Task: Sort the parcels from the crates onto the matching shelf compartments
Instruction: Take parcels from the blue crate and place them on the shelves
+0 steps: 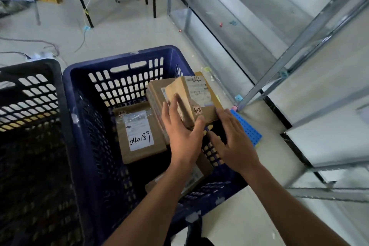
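A small brown cardboard parcel (191,96) with a white shipping label is held tilted above the right side of the blue crate (83,94). My left hand (182,132) grips its near side, thumb on the lower right corner. My right hand (231,138) touches the parcel's right corner with straight, spread fingers. A larger brown parcel (157,94) leans behind it. Another parcel (137,132), marked 040189, lies flat in the crate. A further parcel (194,177) shows under my left forearm.
A black crate (30,126) stands left of the blue one. A metal shelf rack (299,50) with white boards fills the right side. A small blue perforated board (247,128) lies on the floor by the rack. Desk legs, a chair and cables are farther back.
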{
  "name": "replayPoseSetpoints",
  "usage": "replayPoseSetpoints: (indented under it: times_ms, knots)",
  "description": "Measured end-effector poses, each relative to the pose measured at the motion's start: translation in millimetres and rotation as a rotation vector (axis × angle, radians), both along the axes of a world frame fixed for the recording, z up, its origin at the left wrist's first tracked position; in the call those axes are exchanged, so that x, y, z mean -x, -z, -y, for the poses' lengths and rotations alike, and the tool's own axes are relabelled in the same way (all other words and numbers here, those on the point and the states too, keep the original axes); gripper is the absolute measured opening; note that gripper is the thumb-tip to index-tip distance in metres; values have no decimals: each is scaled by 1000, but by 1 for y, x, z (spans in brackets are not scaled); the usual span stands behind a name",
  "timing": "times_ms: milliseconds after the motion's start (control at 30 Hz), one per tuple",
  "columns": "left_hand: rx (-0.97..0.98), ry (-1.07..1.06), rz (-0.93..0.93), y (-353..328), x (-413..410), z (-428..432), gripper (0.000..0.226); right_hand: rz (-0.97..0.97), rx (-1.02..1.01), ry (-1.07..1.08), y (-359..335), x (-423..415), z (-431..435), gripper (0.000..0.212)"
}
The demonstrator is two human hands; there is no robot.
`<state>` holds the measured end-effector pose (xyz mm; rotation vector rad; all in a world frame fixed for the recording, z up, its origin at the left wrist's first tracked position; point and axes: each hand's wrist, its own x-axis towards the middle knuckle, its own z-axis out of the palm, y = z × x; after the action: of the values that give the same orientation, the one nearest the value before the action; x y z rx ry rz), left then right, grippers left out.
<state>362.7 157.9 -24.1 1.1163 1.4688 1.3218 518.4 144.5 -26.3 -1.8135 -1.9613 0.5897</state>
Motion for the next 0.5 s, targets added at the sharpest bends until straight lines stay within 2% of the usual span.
replayPoseSetpoints:
  times_ms: [67,200,267,333,400,500]
  knots:
    - [-15,67,37,-9,1,4,79,-106,18,57,-9,0,3,78]
    - [-92,264,145,-33,-3,22,87,-468,-41,152,-34,-1,27,49]
    - [-117,356,178,-47,-12,33,89,-691,-44,192,-45,-8,45,54]
    - [-130,457,300,-57,-26,46,89,-848,-62,223,-54,-25,64,61]
    - [-135,569,391,-66,-48,63,89,-933,-97,253,-63,-47,86,63]
    - [-99,678,348,-80,-92,93,83,-974,-168,356,-77,-91,126,60]
